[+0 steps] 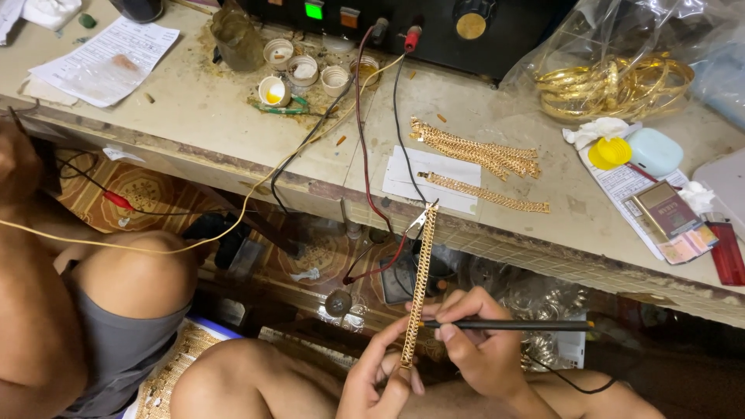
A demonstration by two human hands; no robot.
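Below a stained beige workbench [233,132], the left hand [376,384] pinches the lower end of a long flat gold chain strap [419,287]; its top hangs from a metal clip [419,219]. The right hand [477,345] is closed around a thin black pen-like rod [512,325], tip apparently touching the strap. A small maroon-and-gold rectangular packet [667,211] lies on the bench's right.

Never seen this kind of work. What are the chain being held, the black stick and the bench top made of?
The chain looks like yellow metal, gold-coloured and shiny, built of small flat links; solid or plated cannot be told. The stick in the right hand seems matte black, perhaps plastic, with a cable trailing off. The bench looks like pale, stained stone or laminate.
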